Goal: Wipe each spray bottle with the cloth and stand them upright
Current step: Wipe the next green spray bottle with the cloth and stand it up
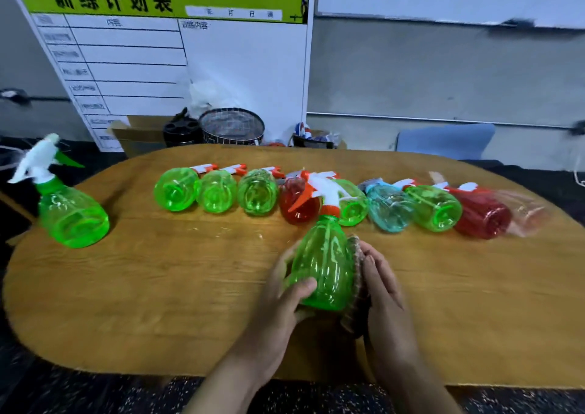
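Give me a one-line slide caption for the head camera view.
Left hand grips a green spray bottle while the right hand presses a cloth against it.

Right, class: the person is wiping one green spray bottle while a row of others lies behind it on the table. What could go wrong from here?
1. The held green bottle is gripped low by the left hand while the right hand presses the cloth; it might slip.
2. Its trigger head is close to the lying bottles, so it may knock them rolling.
3. The upright green bottle stands near the table edge; a bump could topple it off.
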Action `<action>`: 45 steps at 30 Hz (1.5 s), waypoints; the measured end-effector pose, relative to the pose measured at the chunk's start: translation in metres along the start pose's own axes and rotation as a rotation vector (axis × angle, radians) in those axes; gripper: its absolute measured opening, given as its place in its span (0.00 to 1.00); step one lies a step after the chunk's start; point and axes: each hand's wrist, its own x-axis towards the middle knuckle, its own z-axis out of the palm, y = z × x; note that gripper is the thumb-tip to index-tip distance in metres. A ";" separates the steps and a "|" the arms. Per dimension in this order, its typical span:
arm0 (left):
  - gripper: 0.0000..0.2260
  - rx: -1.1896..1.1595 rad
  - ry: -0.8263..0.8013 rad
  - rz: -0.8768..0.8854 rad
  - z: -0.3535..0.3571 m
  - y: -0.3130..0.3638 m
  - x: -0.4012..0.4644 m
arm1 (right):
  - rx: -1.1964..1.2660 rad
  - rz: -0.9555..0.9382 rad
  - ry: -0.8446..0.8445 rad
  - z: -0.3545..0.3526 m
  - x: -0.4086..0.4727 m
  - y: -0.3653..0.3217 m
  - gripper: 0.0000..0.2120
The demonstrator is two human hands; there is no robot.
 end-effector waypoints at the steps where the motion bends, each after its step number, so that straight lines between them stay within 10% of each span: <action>1: 0.35 0.017 0.004 0.008 -0.003 -0.002 -0.001 | -0.033 -0.017 -0.016 0.001 0.001 0.003 0.13; 17: 0.35 0.027 0.136 0.101 -0.024 -0.003 -0.035 | -0.290 -0.171 -0.190 0.008 0.006 0.033 0.12; 34: 0.26 0.080 0.024 0.117 -0.033 -0.008 -0.020 | -0.867 -0.749 -0.219 0.015 0.021 0.025 0.13; 45: 0.40 0.032 0.023 0.125 -0.044 -0.003 -0.028 | -1.129 -1.203 -0.521 0.029 -0.005 0.043 0.13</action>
